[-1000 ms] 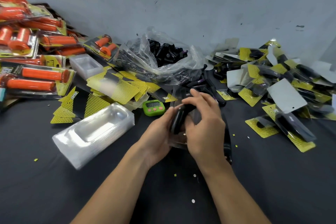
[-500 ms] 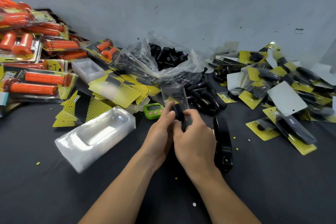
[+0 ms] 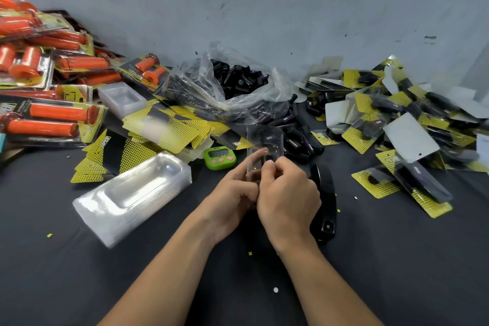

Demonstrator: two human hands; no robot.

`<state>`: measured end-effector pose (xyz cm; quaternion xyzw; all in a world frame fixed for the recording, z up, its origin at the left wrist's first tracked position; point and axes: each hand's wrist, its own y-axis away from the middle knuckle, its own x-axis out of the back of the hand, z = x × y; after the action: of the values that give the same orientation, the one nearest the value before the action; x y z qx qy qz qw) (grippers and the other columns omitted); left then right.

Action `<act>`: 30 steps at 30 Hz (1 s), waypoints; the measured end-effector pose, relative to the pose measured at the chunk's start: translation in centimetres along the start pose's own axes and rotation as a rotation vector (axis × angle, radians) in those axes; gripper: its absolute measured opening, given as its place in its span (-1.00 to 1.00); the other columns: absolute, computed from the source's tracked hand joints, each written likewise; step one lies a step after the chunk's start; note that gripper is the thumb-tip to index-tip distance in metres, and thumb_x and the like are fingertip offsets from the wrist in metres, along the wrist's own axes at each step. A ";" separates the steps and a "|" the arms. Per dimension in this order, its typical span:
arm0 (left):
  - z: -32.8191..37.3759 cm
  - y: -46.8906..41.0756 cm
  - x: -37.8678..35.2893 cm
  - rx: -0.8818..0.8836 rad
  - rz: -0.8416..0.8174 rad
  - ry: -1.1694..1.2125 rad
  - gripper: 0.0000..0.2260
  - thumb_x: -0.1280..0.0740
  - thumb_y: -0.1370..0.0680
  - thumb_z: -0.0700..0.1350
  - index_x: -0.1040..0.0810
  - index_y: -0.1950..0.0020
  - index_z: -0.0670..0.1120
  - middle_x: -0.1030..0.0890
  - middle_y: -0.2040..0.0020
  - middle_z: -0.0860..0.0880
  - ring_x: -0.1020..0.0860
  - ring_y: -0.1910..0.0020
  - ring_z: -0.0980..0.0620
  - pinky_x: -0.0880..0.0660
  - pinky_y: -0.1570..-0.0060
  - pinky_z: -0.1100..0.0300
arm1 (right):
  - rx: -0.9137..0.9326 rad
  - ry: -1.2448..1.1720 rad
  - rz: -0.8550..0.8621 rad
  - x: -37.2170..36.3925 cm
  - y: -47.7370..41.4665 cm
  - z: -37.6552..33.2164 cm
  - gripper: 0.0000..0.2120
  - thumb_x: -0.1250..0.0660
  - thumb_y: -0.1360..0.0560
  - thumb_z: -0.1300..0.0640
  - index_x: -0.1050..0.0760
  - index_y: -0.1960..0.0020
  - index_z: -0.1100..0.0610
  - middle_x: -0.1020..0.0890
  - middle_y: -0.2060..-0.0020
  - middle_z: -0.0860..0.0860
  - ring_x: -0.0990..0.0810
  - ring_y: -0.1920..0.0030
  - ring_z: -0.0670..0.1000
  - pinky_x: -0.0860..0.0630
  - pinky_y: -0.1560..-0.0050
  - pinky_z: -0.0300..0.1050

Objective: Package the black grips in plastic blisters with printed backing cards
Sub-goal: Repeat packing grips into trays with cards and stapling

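a single wide-angle view from the person's head, facing forward and down along both forearms. the left hand (image 3: 232, 193) and right hand (image 3: 289, 196) sit close, near mid-frame. the dark tabletop (image 3: 79, 280) spreads to every side and ends at the grey wall (image 3: 264, 8) behind, its lines bowed by the lens.

left hand (image 3: 232, 193): bare
right hand (image 3: 289, 193): bare
left forearm (image 3: 169, 270): bare along visible length
right forearm (image 3: 328, 280): bare, likewise
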<state>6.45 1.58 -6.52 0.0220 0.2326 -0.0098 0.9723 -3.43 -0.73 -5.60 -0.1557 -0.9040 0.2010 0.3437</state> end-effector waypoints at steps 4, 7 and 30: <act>0.1 0.4 -0.1 -0.017 -0.017 -0.117 -0.18 -0.22 -0.23 -0.43 -0.51 -0.45 0.08 -0.66 -0.09 -0.07 -0.53 0.22 0.08 -0.35 0.37 0.29 | 0.030 -0.060 0.029 0.1 -0.3 0.3 -0.68 -0.34 -0.53 0.04 -0.34 0.35 0.03 -0.58 0.42 0.08 -0.52 0.30 0.24 -0.32 0.28 0.00; -0.1 0.6 -0.3 -0.055 0.002 -0.180 -0.27 -0.29 -0.31 -0.38 -0.51 -0.44 0.11 -0.69 -0.09 -0.05 -0.52 0.19 0.02 -0.39 0.37 0.27 | 0.061 -0.169 0.050 0.4 -0.7 0.6 -0.81 -0.43 -0.45 0.10 -0.40 0.19 0.02 -0.54 0.23 -0.02 -0.49 0.14 0.09 -0.48 0.08 0.07; -0.3 0.0 0.8 -0.223 0.058 0.023 -0.24 -0.55 -0.27 -0.26 -0.48 -0.46 -0.06 -0.61 -0.34 -0.13 -0.63 -0.21 -0.11 -0.58 -0.19 0.04 | -1.022 -1.335 -0.392 0.7 -2.5 1.4 -0.91 -0.38 -0.54 0.33 -0.52 0.12 0.20 -0.55 0.50 0.03 -0.50 0.56 -0.08 -0.44 0.56 -0.25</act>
<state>7.04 1.59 -7.14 -0.0796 0.2428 0.0443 0.9658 -5.25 -2.98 -4.97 0.0183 -0.9068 -0.2440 -0.3432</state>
